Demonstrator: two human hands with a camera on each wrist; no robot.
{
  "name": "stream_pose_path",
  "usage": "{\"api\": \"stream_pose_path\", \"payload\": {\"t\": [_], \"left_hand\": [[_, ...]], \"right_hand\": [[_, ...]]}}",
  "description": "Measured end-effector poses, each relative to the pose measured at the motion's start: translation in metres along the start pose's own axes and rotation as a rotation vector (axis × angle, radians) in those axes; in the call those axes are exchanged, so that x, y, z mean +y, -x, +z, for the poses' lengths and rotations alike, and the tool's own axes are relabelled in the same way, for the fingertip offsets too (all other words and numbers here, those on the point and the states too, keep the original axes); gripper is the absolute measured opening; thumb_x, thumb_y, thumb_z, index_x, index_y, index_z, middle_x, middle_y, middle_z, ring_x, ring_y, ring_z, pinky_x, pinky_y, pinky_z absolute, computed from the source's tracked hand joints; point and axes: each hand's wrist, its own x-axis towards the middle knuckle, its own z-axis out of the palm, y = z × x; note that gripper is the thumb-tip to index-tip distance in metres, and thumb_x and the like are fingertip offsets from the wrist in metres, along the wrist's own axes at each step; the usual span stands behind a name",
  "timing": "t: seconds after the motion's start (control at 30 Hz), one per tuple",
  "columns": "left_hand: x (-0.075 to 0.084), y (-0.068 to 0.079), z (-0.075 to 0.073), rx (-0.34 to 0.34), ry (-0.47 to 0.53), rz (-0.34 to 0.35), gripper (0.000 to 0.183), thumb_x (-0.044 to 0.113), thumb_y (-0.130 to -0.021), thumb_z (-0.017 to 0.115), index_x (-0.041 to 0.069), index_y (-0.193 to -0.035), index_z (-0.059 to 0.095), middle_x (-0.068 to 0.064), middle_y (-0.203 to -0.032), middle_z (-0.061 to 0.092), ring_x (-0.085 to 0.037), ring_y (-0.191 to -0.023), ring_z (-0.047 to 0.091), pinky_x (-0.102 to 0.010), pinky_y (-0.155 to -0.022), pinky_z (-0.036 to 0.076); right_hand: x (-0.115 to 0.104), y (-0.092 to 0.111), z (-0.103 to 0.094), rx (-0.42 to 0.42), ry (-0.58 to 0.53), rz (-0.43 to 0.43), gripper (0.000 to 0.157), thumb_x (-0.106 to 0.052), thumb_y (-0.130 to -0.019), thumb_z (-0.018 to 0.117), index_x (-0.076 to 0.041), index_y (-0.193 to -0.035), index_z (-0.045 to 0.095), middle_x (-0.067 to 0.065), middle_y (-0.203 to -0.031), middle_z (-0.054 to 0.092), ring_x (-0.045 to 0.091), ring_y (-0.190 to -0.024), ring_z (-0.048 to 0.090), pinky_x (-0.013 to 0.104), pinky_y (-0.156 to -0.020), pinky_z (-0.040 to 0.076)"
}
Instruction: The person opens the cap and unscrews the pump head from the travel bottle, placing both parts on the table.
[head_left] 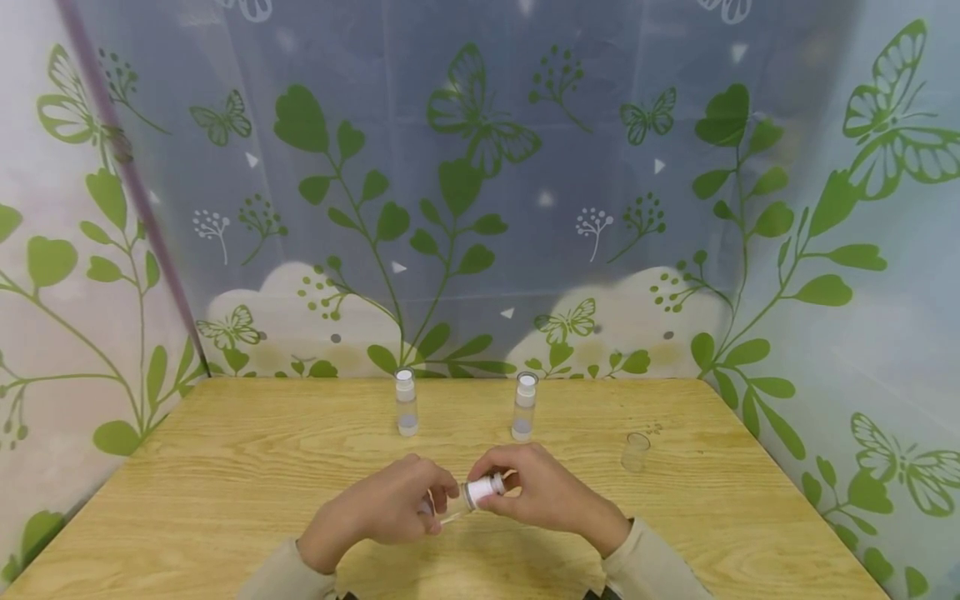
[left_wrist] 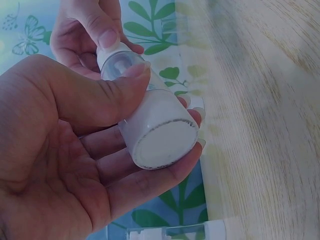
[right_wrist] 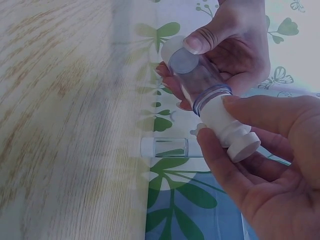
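Grip: our left hand (head_left: 390,504) holds the body of a small clear bottle (right_wrist: 200,82), thumb on one side, fingers beneath. Our right hand (head_left: 540,492) pinches the white pump top (right_wrist: 220,117) between thumb and fingers. Both grips are narrow and loaded.

Position: the bottle lies between the two hands, above the near part of the table (head_left: 225,475). Its long axis runs sideways from hand to hand, white base (left_wrist: 165,140) leftward, pump end rightward and slightly higher. The pump is in line with the body and meets it at the neck; we cannot tell how tightly it is seated.

Containers: no liquid made out in the held bottle; a pale disc shows inside near its base. Two similar bottles, left (head_left: 407,408) and right (head_left: 523,412), stand upright behind; contents unclear. A clear cap (head_left: 636,454) sits apart, to the right; nothing seen inside.
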Motion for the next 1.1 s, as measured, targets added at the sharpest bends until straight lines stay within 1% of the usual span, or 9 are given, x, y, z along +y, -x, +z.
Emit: {"api": "stream_pose_path", "payload": {"t": [0.23,0.47,0.8,0.97,1.1], "left_hand": [[-0.0005,-0.0001,-0.0009,-0.001,0.002,0.004,0.041,-0.015,-0.078,0.068,-0.006,-0.118,0.071,-0.011,-0.097,0.076,-0.001,-0.076,0.067,-0.017,-0.069,0.055],[-0.0003,0.0003,-0.0013,-0.004,0.021,0.005,0.038,-0.014,-0.080,0.069,-0.005,-0.117,0.072,-0.011,-0.096,0.076,-0.001,-0.076,0.067,-0.018,-0.069,0.055],[-0.0001,0.0005,-0.0013,0.006,0.011,0.017,0.038,-0.014,-0.079,0.069,-0.006,-0.116,0.072,-0.010,-0.094,0.076,0.000,-0.074,0.066,-0.018,-0.068,0.055],[-0.0005,0.0005,-0.0012,0.006,0.005,0.015,0.039,-0.014,-0.078,0.068,-0.006,-0.116,0.072,-0.011,-0.095,0.076,0.000,-0.075,0.066,-0.018,-0.068,0.055],[-0.0012,0.0003,-0.0015,0.004,-0.007,0.009,0.040,-0.014,-0.079,0.068,-0.006,-0.118,0.071,-0.010,-0.096,0.077,-0.001,-0.077,0.067,-0.018,-0.070,0.055]], "right_hand": [[0.0003,-0.0001,0.0000,0.016,0.010,-0.009,0.016,-0.007,-0.094,0.074,-0.008,-0.109,0.073,0.008,-0.108,0.075,0.002,-0.091,0.064,0.017,-0.078,0.058],[-0.0004,-0.0002,0.0006,0.019,-0.003,0.004,0.017,-0.005,-0.092,0.075,-0.009,-0.109,0.073,0.009,-0.109,0.075,0.004,-0.093,0.064,0.018,-0.078,0.058],[-0.0015,-0.0001,0.0015,0.022,-0.006,0.018,0.019,-0.002,-0.091,0.075,-0.009,-0.109,0.073,0.009,-0.110,0.074,0.004,-0.094,0.064,0.018,-0.076,0.059],[-0.0011,-0.0001,0.0002,0.014,0.003,0.006,0.017,-0.006,-0.093,0.074,-0.009,-0.110,0.073,0.008,-0.110,0.074,0.004,-0.094,0.064,0.018,-0.076,0.059],[-0.0012,0.0001,-0.0009,0.016,0.015,0.013,0.019,-0.016,-0.097,0.072,-0.008,-0.115,0.072,0.009,-0.113,0.073,0.007,-0.097,0.066,0.020,-0.078,0.059]]}}
